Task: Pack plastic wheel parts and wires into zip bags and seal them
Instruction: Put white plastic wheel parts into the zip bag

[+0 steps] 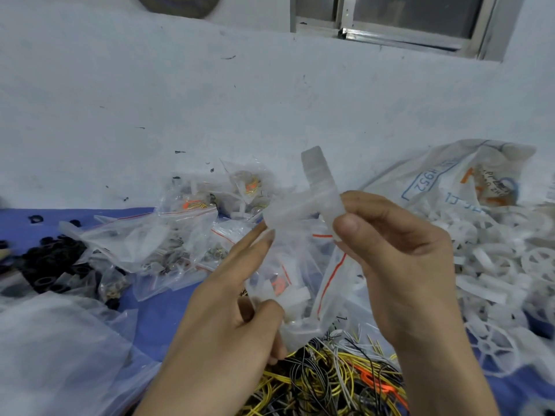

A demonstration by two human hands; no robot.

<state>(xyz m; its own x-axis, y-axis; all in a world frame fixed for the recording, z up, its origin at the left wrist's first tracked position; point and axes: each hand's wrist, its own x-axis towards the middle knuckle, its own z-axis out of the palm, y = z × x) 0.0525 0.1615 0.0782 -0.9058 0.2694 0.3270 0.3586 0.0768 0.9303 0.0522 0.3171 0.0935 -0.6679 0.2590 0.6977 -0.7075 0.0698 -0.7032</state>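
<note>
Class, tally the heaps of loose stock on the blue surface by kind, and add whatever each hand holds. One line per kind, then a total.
Heaps of black rings: 1
Heaps of white wheel parts: 1
Heaps of wires: 1
Pinched by the right hand, translucent plastic part: 1
Held by the left hand, zip bag: 1
Total: 5

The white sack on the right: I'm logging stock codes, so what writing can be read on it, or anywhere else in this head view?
"H952": blue print, tilted, inside a blue frame on the white sack.
Further blue lettering below that frame on the sack: too blurred to read.
Orange and dark print higher on the sack: too blurred to read.
Orange markings inside the zip bags: too small and blurred to read.
</note>
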